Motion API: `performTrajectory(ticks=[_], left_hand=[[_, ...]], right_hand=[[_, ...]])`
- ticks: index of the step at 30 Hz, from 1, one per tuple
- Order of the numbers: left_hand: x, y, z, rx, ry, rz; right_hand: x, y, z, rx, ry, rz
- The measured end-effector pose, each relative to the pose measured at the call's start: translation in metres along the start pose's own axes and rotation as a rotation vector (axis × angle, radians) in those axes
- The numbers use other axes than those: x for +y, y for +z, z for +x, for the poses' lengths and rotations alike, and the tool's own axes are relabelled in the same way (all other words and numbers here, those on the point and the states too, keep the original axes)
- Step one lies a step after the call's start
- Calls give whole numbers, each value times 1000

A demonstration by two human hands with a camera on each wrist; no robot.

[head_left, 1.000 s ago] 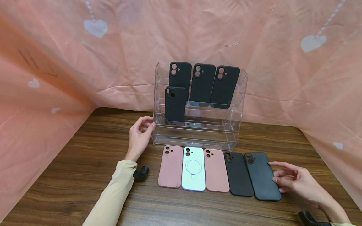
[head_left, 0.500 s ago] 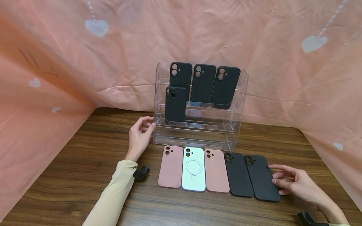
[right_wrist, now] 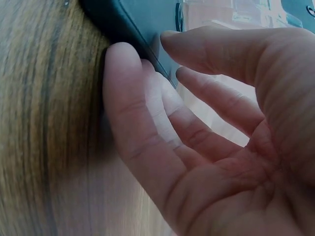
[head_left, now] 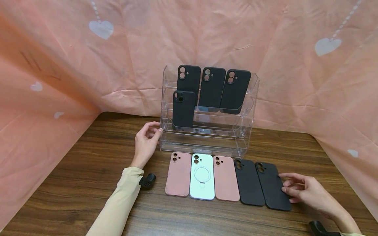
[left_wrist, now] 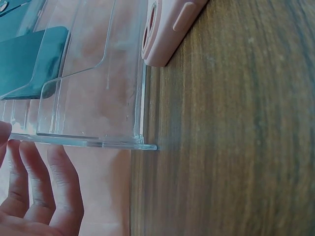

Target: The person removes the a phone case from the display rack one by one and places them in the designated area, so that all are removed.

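My left hand (head_left: 146,139) holds the left side of a clear tiered display rack (head_left: 206,149), with fingertips (left_wrist: 59,152) against the outside of its side panel. My right hand (head_left: 310,191) touches the right edge of a black phone case (head_left: 273,186) lying on the table. Its thumb and fingertips (right_wrist: 120,56) rest along that edge, and the fingers are loosely bent. This case ends a row with another black phone case (head_left: 249,183), a pink phone case (head_left: 226,180), a white phone case (head_left: 202,193) with a ring, and a second pink phone case (head_left: 178,177).
Three black phone cases stand in the rack's top tier, one of them a middle case (head_left: 212,88). Another black phone case (head_left: 183,113) stands one tier lower at the left. A wooden table (head_left: 88,170) bears everything, and pink curtain (head_left: 141,49) surrounds it behind and at the sides.
The rightmost black case, tilted up at first, now lies flat and has shifted slightly left against its neighbour. My right hand moved a little left with it. My left hand stays at the rack.
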State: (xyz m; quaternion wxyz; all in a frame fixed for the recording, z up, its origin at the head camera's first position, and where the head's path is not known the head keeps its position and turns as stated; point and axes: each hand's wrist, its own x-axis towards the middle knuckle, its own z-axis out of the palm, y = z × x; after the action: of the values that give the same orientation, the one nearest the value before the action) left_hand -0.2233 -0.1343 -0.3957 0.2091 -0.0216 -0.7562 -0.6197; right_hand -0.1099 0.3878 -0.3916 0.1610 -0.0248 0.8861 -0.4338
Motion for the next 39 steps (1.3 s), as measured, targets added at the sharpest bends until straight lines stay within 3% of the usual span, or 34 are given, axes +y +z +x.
performTrajectory(ticks=[8, 22, 30, 39], left_hand=[[-1, 1, 0, 6, 3, 3], [-2, 0, 1, 0, -1, 9], [2, 0, 1, -9, -8, 40], [0, 0, 4, -3, 5, 37]], right_hand=[[-4, -1, -2, 114, -24, -93], [-36, -9, 24, 361, -274, -217], [-53, 0, 41, 452, -356, -147], [-79, 11, 58, 486, -431, -41]])
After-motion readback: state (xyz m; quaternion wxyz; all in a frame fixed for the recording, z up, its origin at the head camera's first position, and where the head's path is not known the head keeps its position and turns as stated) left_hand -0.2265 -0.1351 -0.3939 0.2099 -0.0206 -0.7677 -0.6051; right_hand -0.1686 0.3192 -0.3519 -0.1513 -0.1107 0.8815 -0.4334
